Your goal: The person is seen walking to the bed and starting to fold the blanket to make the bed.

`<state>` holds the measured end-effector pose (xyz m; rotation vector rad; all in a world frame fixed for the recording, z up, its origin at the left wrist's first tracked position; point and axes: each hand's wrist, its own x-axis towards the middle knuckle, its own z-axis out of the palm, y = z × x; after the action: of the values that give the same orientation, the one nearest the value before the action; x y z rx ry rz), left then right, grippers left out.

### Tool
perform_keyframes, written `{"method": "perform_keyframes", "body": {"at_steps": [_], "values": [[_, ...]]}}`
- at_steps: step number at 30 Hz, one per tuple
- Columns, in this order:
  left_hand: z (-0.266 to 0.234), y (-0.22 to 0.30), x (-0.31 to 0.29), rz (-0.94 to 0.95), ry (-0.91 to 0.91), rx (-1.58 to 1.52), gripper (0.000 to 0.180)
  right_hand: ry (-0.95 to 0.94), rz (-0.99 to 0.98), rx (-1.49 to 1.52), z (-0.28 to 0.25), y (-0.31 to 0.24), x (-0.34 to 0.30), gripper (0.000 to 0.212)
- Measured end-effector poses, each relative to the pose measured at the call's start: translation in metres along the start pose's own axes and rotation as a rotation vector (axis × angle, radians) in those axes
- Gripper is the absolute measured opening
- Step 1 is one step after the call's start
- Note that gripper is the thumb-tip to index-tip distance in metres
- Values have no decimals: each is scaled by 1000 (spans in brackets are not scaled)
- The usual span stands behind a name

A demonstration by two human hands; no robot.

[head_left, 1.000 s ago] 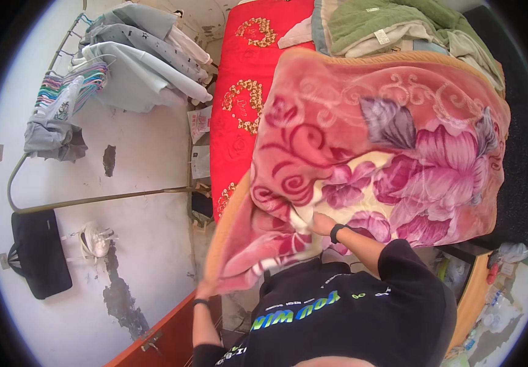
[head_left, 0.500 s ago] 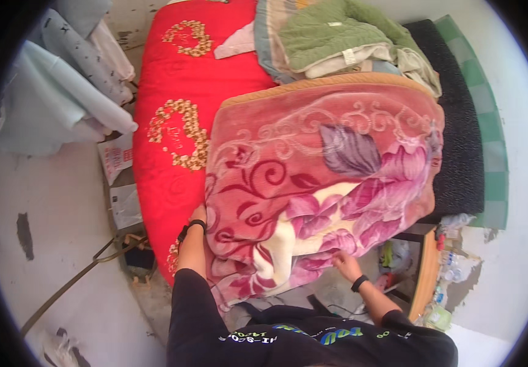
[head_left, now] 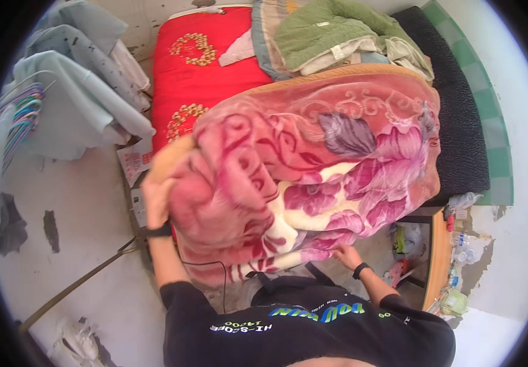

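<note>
Left hand (head_left: 156, 197) grips the lifted fold of the pink floral blanket (head_left: 313, 165), fingers closed into the plush. Right hand (head_left: 344, 255) (fingers curled) clasps the blanket's lower edge over the red bed (head_left: 200, 67).

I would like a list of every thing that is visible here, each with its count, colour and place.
floral blanket: one, pink with purple flowers, bunched on the bed's near side
red quilt: one, red with gold heart patterns, on the bed's left part
folded bedding pile: one, green, cream and grey, at the bed's far end
dark mat: one, black, along the bed's right side
hanging clothes: several, pale blue and grey, on a rack at left
hangers: a bunch, mixed colours, far left
wooden table: one, orange-brown, lower right
shoes: white, on the floor at lower left
left hand: one, grip on the blanket's left edge
right hand: one, grip on the blanket's lower edge
</note>
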<state>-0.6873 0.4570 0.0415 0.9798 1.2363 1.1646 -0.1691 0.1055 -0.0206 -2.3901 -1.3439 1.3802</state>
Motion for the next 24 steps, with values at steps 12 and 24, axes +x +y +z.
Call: {"method": "perform_keyframes", "body": {"at_steps": [12,24], "values": [[-167,-288,-165,-654,76,404,64,-194,100,49,39,31,77,24],[-180,-321,156,-695,97,177,87,-135,30,67,59,-37,60,23]]}}
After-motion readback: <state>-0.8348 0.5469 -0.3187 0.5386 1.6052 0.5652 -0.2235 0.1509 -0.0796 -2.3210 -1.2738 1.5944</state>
